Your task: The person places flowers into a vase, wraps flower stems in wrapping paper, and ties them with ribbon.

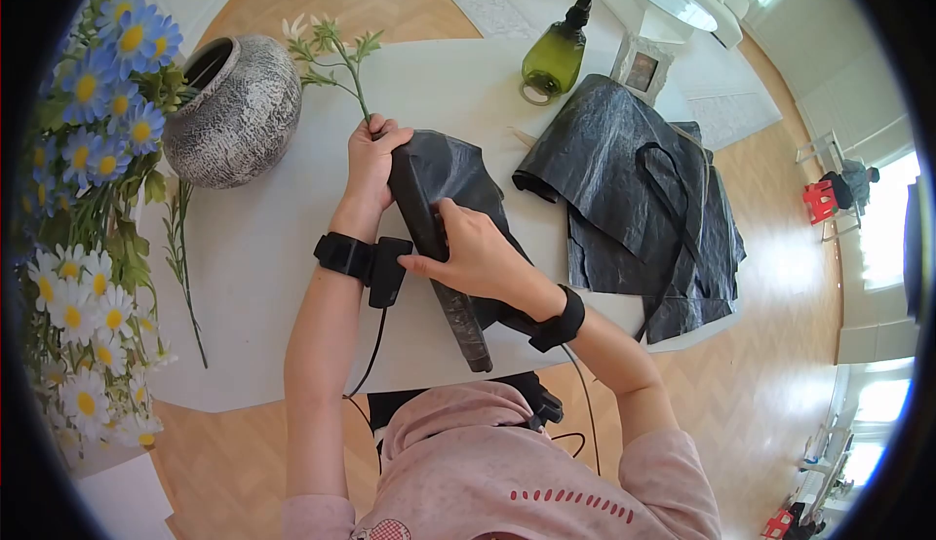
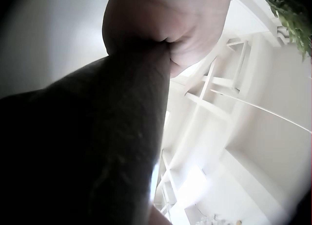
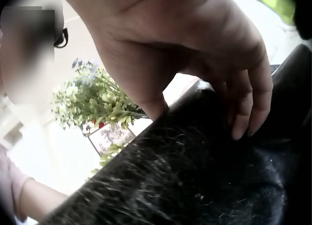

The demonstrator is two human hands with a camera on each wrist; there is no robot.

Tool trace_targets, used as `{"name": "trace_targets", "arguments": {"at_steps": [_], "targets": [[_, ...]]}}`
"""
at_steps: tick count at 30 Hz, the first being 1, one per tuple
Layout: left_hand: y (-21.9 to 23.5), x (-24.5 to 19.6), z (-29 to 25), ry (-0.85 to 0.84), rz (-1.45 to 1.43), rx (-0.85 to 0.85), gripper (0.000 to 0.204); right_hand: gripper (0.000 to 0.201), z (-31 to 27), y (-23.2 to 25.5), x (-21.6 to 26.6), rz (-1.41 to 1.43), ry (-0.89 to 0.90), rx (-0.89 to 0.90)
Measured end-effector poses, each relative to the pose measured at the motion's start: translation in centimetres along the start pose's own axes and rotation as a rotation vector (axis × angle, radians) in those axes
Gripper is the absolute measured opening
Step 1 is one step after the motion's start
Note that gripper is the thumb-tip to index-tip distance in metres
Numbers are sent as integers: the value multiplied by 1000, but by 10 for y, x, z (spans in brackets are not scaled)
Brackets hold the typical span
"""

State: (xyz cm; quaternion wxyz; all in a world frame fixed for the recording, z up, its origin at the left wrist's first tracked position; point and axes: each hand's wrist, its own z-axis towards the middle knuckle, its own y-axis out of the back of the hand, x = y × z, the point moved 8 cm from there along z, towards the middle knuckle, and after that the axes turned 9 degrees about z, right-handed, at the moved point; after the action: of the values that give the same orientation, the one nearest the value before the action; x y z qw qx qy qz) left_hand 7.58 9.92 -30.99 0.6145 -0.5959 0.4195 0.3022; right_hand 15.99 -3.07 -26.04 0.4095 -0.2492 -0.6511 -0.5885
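Note:
My left hand (image 1: 374,162) grips a flower stem with green leaves and small white blossoms (image 1: 336,53), together with the top end of a black wrapping sheet (image 1: 450,165). The sheet is rolled into a long narrow tube around the lower stem, which is hidden inside. Lower down, my right hand (image 1: 486,252) lies across the roll. In the right wrist view its thumb presses one edge of the black sheet (image 3: 161,171) and its curved fingers (image 3: 240,122) hold the other side. The left wrist view shows the dark roll (image 2: 126,122) coming out of the left fist (image 2: 165,20).
A textured grey vase (image 1: 239,116) stands at the table's left, beside blue and white daisies (image 1: 93,316) and a loose green stem (image 1: 185,267). More crumpled black sheets (image 1: 634,209) lie to the right. Behind them are a green bottle (image 1: 554,60) and a picture frame (image 1: 642,67).

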Motion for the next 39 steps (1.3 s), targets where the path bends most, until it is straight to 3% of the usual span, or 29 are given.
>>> {"name": "trace_targets", "arguments": {"at_steps": [5,8,11,13,15,16,17,18,20,21,24,25,28,29,31,34,35,36,37,38,39], "targets": [[-19,-18,-7,-2,12,56,33,52,0,6,0,148,-18,44],[-25,-20,-10,-4,20,97,33,52,-1,1,-4,171,-131,181],[-33,-23,-17,30,-27,91,32,46,-6,-10,-6,418,-175,218],[-39,-31,-23,83,78,142,23,38,-13,-8,-2,939,-248,86],[-36,-28,-21,134,185,190,16,37,-20,-1,5,1080,-328,91],[-31,-29,-13,54,373,247,18,38,-26,2,6,1223,-410,94],[-30,-32,-11,-26,560,303,32,38,-29,7,9,1223,-413,95],[-24,-29,-12,-24,560,303,32,37,-32,11,8,1304,-448,66],[-32,-10,-25,194,331,586,60,36,-35,18,4,1385,-480,34],[-38,-7,-36,281,207,811,60,35,-36,18,1,1465,-496,35],[-22,-8,-42,189,401,738,62,34,-42,17,-1,1587,-517,24],[-23,-11,-48,264,371,846,66,33,-45,18,-4,1586,-551,-23],[-19,-39,-55,228,331,979,64,32,-49,21,-16,1559,-594,-69],[-21,-43,-59,228,334,979,64,33,-49,20,-22,1537,-601,-66],[-14,-74,-55,137,-385,718,65,33,-50,10,-33,1509,-618,-76],[0,-56,-54,2,-226,590,66,33,-53,-8,-55,1479,-614,36],[29,-17,-30,56,-21,505,61,33,-51,-15,-52,1572,-532,148],[34,1,-30,62,-18,504,61,34,-51,-19,-45,1661,-447,259],[35,27,-33,207,33,482,57,31,-50,-17,-39,1619,-487,87],[32,46,-38,347,86,461,54,31,-49,-17,-38,1622,-485,87],[15,43,-46,350,91,465,54,30,-46,-18,-33,1642,-462,149]]}}
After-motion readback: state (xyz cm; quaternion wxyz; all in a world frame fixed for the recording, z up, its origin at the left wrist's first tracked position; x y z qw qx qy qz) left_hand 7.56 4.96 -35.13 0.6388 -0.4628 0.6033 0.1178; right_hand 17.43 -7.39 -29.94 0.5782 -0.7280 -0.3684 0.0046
